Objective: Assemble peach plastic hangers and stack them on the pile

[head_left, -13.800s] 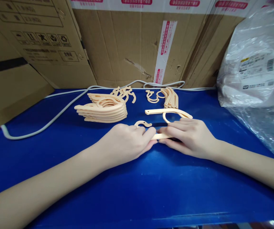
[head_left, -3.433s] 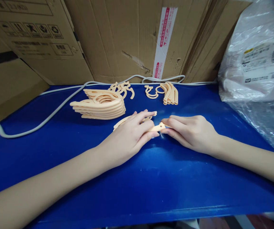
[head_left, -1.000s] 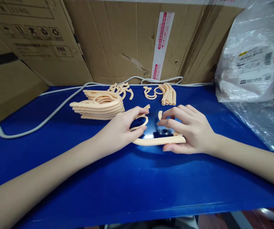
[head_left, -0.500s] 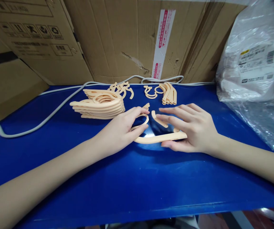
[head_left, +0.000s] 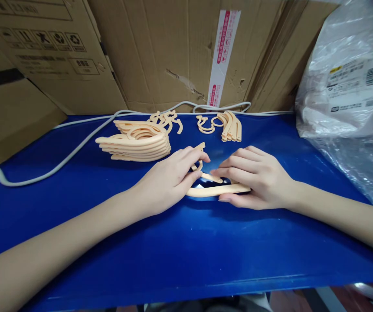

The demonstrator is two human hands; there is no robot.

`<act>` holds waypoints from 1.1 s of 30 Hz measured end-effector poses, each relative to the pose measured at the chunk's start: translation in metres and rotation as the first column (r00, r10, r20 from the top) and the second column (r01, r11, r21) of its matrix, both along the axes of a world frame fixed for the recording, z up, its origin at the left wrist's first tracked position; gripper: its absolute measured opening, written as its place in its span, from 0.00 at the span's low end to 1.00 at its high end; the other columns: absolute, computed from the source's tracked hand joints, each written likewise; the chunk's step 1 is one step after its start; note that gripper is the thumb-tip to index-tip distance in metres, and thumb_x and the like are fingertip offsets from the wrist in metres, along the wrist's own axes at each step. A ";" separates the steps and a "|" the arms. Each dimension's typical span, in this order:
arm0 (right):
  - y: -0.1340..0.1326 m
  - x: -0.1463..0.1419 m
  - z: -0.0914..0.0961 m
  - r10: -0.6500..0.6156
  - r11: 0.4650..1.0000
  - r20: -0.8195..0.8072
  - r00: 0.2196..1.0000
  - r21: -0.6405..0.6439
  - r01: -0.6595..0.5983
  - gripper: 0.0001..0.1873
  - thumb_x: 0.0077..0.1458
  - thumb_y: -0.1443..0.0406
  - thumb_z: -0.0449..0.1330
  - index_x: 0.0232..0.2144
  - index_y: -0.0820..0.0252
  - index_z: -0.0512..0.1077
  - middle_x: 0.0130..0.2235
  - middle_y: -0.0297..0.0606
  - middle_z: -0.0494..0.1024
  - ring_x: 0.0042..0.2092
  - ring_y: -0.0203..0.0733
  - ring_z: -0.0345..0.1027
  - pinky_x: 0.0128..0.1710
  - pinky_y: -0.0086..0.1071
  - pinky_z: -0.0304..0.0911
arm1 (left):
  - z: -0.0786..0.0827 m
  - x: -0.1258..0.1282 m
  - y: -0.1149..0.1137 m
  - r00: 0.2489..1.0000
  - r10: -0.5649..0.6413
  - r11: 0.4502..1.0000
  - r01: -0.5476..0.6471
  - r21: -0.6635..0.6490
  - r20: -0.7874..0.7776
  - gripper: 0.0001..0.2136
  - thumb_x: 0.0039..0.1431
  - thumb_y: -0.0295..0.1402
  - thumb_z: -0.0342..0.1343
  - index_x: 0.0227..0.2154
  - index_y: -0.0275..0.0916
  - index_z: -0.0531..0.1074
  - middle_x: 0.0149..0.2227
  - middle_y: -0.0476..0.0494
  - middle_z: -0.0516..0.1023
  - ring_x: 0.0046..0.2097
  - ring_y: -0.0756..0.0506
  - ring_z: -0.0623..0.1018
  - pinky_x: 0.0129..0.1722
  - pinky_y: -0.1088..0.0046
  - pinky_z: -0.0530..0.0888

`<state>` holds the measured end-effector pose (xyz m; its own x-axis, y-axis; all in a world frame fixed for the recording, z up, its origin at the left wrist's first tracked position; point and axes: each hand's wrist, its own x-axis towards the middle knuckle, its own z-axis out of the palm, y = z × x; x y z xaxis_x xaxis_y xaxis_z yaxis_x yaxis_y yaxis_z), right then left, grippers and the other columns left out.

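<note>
We had both bare hands over the middle of the shiny blue table [head_left: 189, 251], working on pale peach plastic parts. The fingers of our left hand [head_left: 171, 175] grasped a curved pale peach ring-shaped piece [head_left: 201, 166], much of it hidden beneath the palm. A flat pale peach tip [head_left: 201, 146] poked out past our left knuckles. Our right hand [head_left: 261, 177] gripped the end of a long, gently curved pale peach plastic bar [head_left: 215, 190], thumb below and fingers above; the bar's other end ran toward our left hand. A short pale peach strip [head_left: 212, 177] bridged the gap between our hands, close to the left thumb and the right fingertips.

Farther back on our left sat a layered stack of curved pale peach hanger arms [head_left: 134, 141], with a tangle of pale peach hooks [head_left: 172, 115] behind it. Farther right, two pale peach hooks [head_left: 206, 131] lay beside a bundle of slim pale peach bars [head_left: 229, 125].
</note>
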<state>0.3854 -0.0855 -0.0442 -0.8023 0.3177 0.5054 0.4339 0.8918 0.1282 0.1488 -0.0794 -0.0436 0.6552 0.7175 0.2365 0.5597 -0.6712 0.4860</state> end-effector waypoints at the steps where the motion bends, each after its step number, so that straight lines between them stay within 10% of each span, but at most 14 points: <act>1: 0.000 0.000 0.000 0.014 1.000 0.002 1.000 -0.021 -0.014 0.20 0.61 0.53 0.56 0.41 0.66 0.74 0.35 0.44 0.78 0.34 0.43 0.68 0.32 0.37 0.60 | 0.000 0.000 -0.001 1.000 -0.005 1.000 0.005 0.000 -0.007 0.11 0.68 0.29 0.47 0.50 0.40 0.66 0.51 0.46 0.71 0.52 0.46 0.71 0.51 0.69 0.67; 33: -0.001 0.000 -0.003 0.202 0.967 0.059 0.978 -0.168 -0.190 0.14 0.61 0.68 0.54 0.48 0.67 0.70 0.44 0.46 0.78 0.45 0.45 0.68 0.43 0.40 0.68 | -0.001 -0.001 0.000 1.000 0.004 0.997 -0.005 0.072 0.007 0.08 0.62 0.30 0.51 0.44 0.40 0.66 0.45 0.46 0.73 0.48 0.44 0.71 0.49 0.66 0.68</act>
